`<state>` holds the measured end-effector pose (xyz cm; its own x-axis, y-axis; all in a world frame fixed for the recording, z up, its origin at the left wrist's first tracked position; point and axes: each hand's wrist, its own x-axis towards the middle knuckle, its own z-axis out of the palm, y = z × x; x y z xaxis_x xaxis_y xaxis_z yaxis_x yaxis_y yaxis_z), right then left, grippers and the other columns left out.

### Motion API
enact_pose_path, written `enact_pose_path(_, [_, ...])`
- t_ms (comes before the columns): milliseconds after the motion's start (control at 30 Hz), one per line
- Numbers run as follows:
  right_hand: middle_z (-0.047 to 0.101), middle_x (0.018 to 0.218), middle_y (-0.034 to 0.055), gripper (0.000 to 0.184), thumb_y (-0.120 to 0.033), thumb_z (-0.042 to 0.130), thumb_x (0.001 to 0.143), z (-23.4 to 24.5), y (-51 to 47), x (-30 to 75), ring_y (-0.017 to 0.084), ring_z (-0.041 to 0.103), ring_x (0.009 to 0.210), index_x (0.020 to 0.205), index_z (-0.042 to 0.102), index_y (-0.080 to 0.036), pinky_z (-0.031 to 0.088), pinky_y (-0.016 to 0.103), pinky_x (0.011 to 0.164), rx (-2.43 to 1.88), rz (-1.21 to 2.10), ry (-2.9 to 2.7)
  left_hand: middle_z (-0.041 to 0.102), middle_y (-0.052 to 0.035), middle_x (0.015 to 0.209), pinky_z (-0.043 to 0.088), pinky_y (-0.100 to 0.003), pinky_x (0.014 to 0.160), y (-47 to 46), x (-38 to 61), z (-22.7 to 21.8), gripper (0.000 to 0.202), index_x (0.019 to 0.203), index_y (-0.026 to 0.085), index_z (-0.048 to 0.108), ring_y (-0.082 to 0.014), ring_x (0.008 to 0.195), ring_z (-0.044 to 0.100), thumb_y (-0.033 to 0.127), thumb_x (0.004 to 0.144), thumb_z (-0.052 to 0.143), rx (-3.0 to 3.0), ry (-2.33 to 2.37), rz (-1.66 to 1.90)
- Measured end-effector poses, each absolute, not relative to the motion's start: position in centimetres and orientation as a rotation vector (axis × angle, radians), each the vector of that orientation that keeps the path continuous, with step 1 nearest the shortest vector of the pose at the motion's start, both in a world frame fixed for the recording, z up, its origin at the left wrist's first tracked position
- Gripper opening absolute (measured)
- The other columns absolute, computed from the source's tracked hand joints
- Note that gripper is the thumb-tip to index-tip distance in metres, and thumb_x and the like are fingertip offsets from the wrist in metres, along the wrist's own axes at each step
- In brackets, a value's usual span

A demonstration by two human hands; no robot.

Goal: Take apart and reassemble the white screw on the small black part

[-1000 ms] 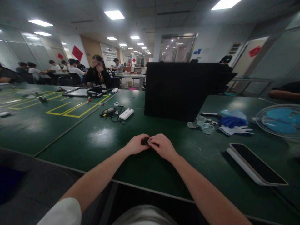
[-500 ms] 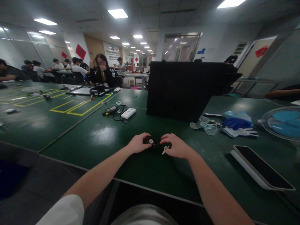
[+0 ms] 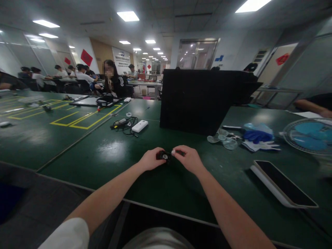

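Observation:
My left hand is closed on a small black part with a pale round disc in its middle, held just above the green table. Between thumb and forefinger, my right hand pinches a small white piece. That piece is at the right edge of the black part; whether the two touch I cannot tell. What kind of part either one is, the view is too small to show.
Ahead stands a large black box-like panel. To its left lie a white power bank-like block and coiled black cables. Rightward are clear plastic cups, gloves, a blue fan and a phone on a white block.
My right hand has closed into a pinch and brought the white piece up and left to the black part. My left hand keeps hold of the black part.

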<state>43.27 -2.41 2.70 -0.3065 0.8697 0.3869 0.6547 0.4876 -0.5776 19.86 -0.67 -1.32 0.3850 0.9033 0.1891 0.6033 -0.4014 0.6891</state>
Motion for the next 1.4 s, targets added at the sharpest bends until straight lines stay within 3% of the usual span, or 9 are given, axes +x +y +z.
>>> enact_pose_path(267, [0.071,0.087,0.0019,0.024,-0.044,0.061,0.087,2.3,-3.1,41.9,0.020,0.062,0.071,0.101,0.073,-0.029,0.049,0.036,0.063,-1.297,0.563,-2.091,0.070,-0.0028,0.104,0.052,-0.031,0.079,-0.7,19.9,-1.4,0.049,0.119,0.026,0.060,-0.0192,0.090,0.067,0.040,0.073,0.072,2.115,1.259,0.773])
enact_pose_path(467, [0.068,0.105,0.0043,0.017,-0.041,0.068,0.082,2.4,-3.0,42.0,0.021,0.062,0.087,0.086,0.074,-0.026,0.050,0.039,0.077,-1.234,0.558,-2.071,0.070,-0.0035,0.105,0.052,-0.032,0.080,-0.8,20.0,-1.1,0.048,0.118,0.025,0.062,-0.0197,0.090,0.067,0.039,0.073,0.072,2.098,1.270,0.757])
enact_pose_path(600, [0.069,0.100,0.0048,0.030,-0.050,0.078,0.071,2.2,-2.5,42.3,0.024,0.061,0.089,0.088,0.075,-0.026,0.049,0.042,0.083,-1.190,0.861,-1.724,0.070,-0.0034,0.106,0.053,-0.032,0.080,-0.8,19.9,-1.0,0.048,0.118,0.025,0.061,-0.0202,0.091,0.067,0.038,0.073,0.072,2.089,1.260,0.744])
enact_pose_path(667, [0.069,0.104,0.0063,0.043,-0.061,0.071,0.074,2.0,-1.8,42.9,0.027,0.062,0.095,0.098,0.073,-0.026,0.050,0.043,0.084,-1.169,0.972,-1.478,0.070,-0.0035,0.106,0.053,-0.033,0.081,-0.9,19.8,-0.9,0.050,0.120,0.026,0.060,-0.0205,0.092,0.067,0.039,0.074,0.072,2.088,1.260,0.733])
enact_pose_path(767, [0.065,0.122,0.0087,0.070,-0.079,0.025,0.086,1.6,-0.1,44.9,0.028,0.060,0.110,0.115,0.063,-0.027,0.052,0.045,0.085,-1.102,1.058,-1.212,0.070,-0.0032,0.107,0.052,-0.033,0.084,-0.8,19.7,-1.0,0.051,0.122,0.026,0.059,-0.0199,0.094,0.067,0.040,0.074,0.072,2.081,1.240,0.731])
enact_pose_path(800, [0.064,0.125,0.0107,0.077,-0.083,0.023,0.083,1.4,0.5,45.8,0.029,0.059,0.114,0.114,0.062,-0.026,0.052,0.047,0.088,-1.004,1.181,-0.983,0.070,-0.0030,0.107,0.052,-0.033,0.084,-0.8,19.6,-1.0,0.051,0.122,0.026,0.059,-0.0197,0.094,0.067,0.041,0.075,0.072,2.078,1.235,0.728])
enact_pose_path(933, [0.058,0.132,0.0145,0.083,-0.087,0.032,0.075,0.2,2.3,49.7,0.030,0.055,0.123,0.124,0.055,-0.025,0.048,0.050,0.097,-0.832,1.321,-0.452,0.070,-0.0027,0.106,0.052,-0.033,0.085,-0.7,19.6,-1.1,0.050,0.120,0.027,0.059,-0.0200,0.094,0.067,0.042,0.074,0.072,2.072,1.251,0.696])
enact_pose_path(1133, [0.048,0.141,0.0167,0.093,-0.091,0.033,0.070,-1.5,3.4,52.6,0.031,0.048,0.132,0.137,0.045,-0.027,0.043,0.057,0.101,-0.746,1.359,-0.303,0.070,-0.0025,0.108,0.052,-0.034,0.085,-0.9,19.5,-0.7,0.049,0.121,0.027,0.058,-0.0204,0.096,0.067,0.040,0.075,0.072,2.061,1.265,0.671])
enact_pose_path(1400, [0.063,0.122,0.0173,0.080,-0.086,0.034,0.076,-1.2,3.6,52.3,0.031,0.058,0.118,0.116,0.059,-0.021,0.052,0.049,0.092,-0.837,1.360,-0.379,0.070,-0.0024,0.105,0.053,-0.034,0.085,-0.5,18.3,-0.5,0.047,0.119,0.027,0.060,-0.0201,0.093,0.067,0.038,0.075,0.070,2.078,1.293,0.676])
